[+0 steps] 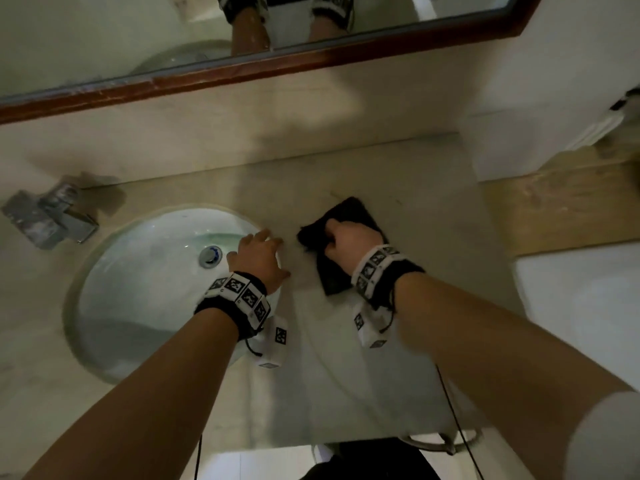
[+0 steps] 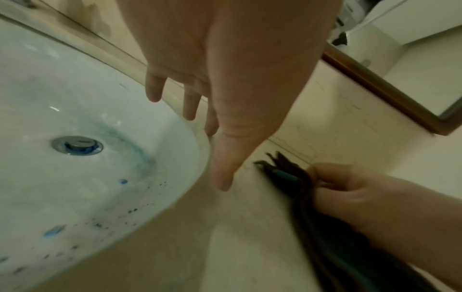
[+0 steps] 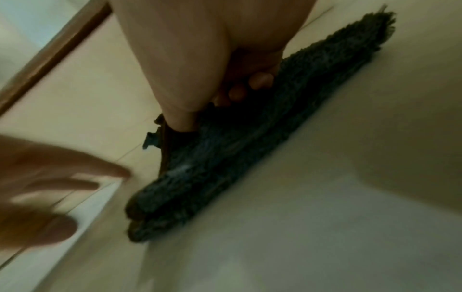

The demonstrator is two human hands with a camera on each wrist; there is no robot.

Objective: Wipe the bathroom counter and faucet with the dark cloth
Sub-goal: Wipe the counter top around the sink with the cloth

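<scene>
Gripping the dark cloth (image 1: 349, 216) with curled fingers, your right hand (image 1: 349, 239) holds it flat on the counter (image 1: 398, 358). Your left hand (image 1: 258, 259) lies spread at the sink (image 1: 138, 278) rim, just beside it. The faucet (image 1: 48, 216) stands far left, under the mirror (image 1: 242, 69).

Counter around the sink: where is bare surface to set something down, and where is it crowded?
Bare counter lies in front of the dark cloth toward the near edge, and behind it up to the wall. Crowded: the strip between the sink and the cloth, where the left hand rests and the right hand grips the cloth. The faucet fills the back left.
</scene>
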